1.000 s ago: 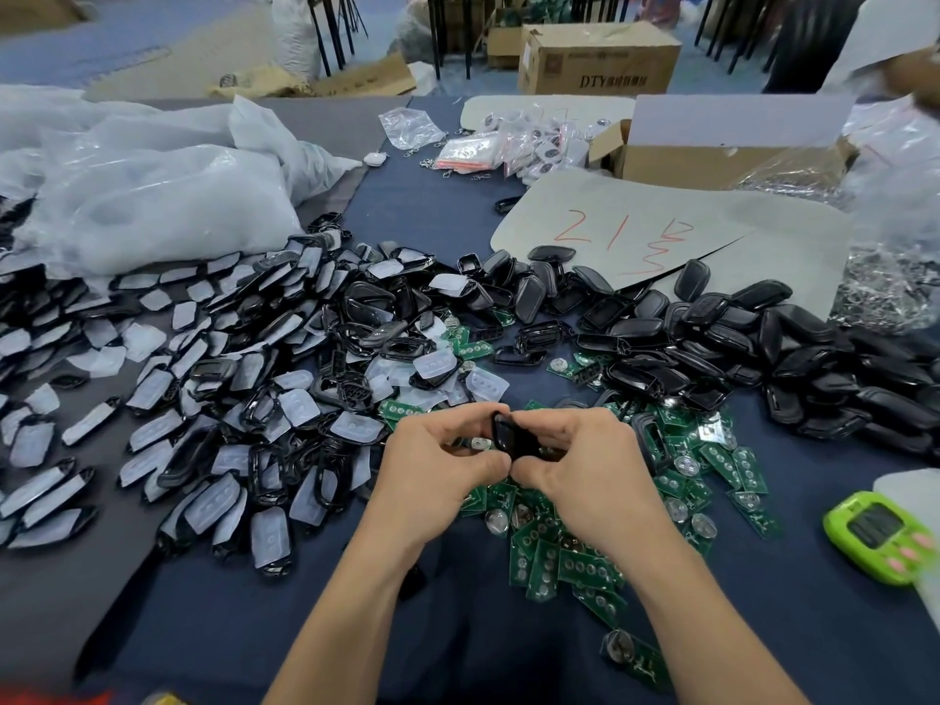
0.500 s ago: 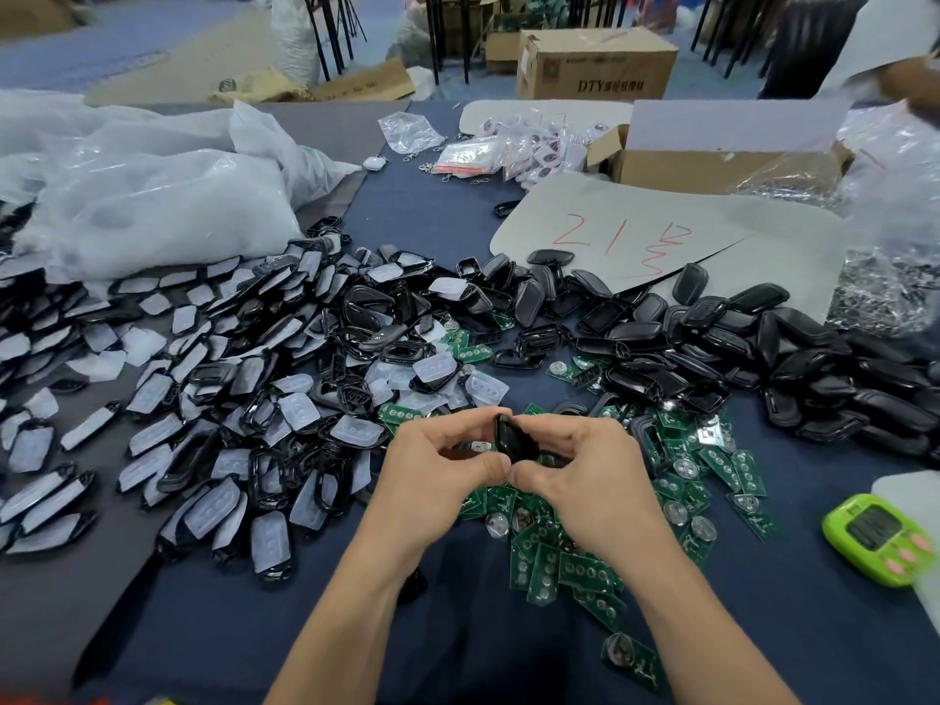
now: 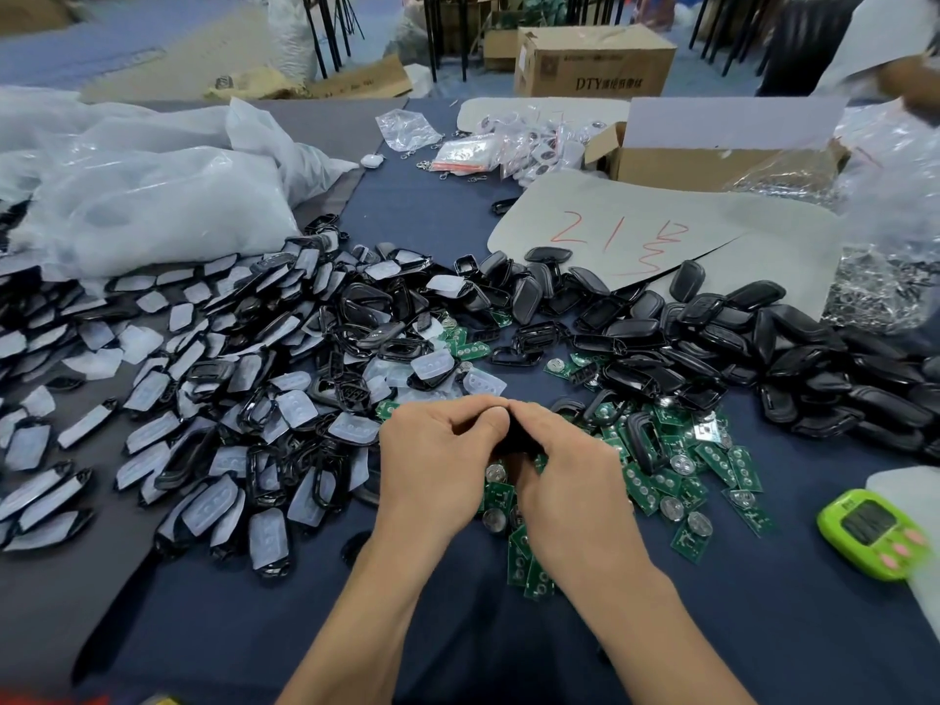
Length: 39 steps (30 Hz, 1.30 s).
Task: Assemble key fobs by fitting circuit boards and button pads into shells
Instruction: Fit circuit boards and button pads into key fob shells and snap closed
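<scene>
Left hand (image 3: pixel 437 450) and right hand (image 3: pixel 572 473) squeeze a black shell (image 3: pixel 520 434).
Fingers curled round it, above green circuit boards (image 3: pixel 686 480).

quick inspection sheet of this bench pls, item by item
surface: dark blue cloth, grey cloth at left
job's things: black shells heaped; green circuit boards; pale button pads
clutter: white plastic bags, green timer, cardboard sheet marked in red
grips: left grip and right grip both pinch one held shell, mostly hidden
cables: nothing seen
surroundings: open carton at far edge, printed carton on floor beyond
</scene>
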Tool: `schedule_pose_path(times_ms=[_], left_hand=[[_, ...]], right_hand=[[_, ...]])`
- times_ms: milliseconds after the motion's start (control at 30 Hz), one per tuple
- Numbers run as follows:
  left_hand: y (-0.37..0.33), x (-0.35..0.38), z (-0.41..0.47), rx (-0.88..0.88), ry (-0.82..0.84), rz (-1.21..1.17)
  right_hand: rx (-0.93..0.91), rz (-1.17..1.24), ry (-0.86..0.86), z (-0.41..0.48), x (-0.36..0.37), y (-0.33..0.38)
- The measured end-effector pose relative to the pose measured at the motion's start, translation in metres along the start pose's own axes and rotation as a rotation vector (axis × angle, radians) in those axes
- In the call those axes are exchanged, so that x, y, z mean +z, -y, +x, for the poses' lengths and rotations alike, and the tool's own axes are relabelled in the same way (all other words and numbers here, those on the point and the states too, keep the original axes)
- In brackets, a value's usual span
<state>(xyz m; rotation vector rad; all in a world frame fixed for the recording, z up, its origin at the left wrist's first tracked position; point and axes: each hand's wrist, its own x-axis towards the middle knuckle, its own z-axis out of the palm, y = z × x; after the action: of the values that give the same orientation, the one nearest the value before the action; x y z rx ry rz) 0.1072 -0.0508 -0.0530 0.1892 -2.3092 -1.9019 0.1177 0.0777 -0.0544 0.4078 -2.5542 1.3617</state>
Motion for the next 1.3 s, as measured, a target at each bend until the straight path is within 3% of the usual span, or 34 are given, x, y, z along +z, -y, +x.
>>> schedule_pose_path(times_ms=[100, 200, 267, 467, 600, 767, 933, 1100, 1233, 1300], left_hand=[[-0.001, 0.007, -0.001, 0.012, -0.064, 0.005], [0.0, 0.012, 0.0, -0.054, -0.108, -0.154], [0.001, 0.01, 0.002, -0.072, -0.133, -0.216], [0.006, -0.004, 0.001, -0.043, -0.14, -0.236], [0.004, -0.004, -0.001, -0.006, -0.078, -0.117], [0.0, -0.006, 0.005, 0.002, -0.045, -0.005], [-0.004, -0.009, 0.004, 0.175, 0.088, 0.312], [-0.005, 0.005, 0.004, -0.09, 0.015, -0.247], [-0.012, 0.022, -0.007, -0.257, 0.003, -0.578], [-0.015, 0.028, -0.009, -0.305, -0.072, -0.611]], right_hand=[[-0.034, -0.102, -0.116, -0.001, 0.002, 0.001], [-0.085, -0.269, -0.176, 0.0, 0.003, 0.004], [-0.042, -0.183, -0.116, 0.005, -0.002, 0.007], [0.351, 0.256, 0.192, 0.03, -0.032, -0.003], [0.414, 0.287, 0.186, 0.031, -0.036, -0.009], [0.309, 0.264, 0.117, 0.021, -0.028, -0.008], [0.305, 0.164, 0.265, 0.023, -0.035, -0.013], [0.516, 0.849, 0.073, 0.016, -0.015, -0.006], [0.59, 1.003, -0.065, 0.007, 0.004, -0.003], [0.591, 1.016, -0.108, 0.004, 0.009, -0.002]])
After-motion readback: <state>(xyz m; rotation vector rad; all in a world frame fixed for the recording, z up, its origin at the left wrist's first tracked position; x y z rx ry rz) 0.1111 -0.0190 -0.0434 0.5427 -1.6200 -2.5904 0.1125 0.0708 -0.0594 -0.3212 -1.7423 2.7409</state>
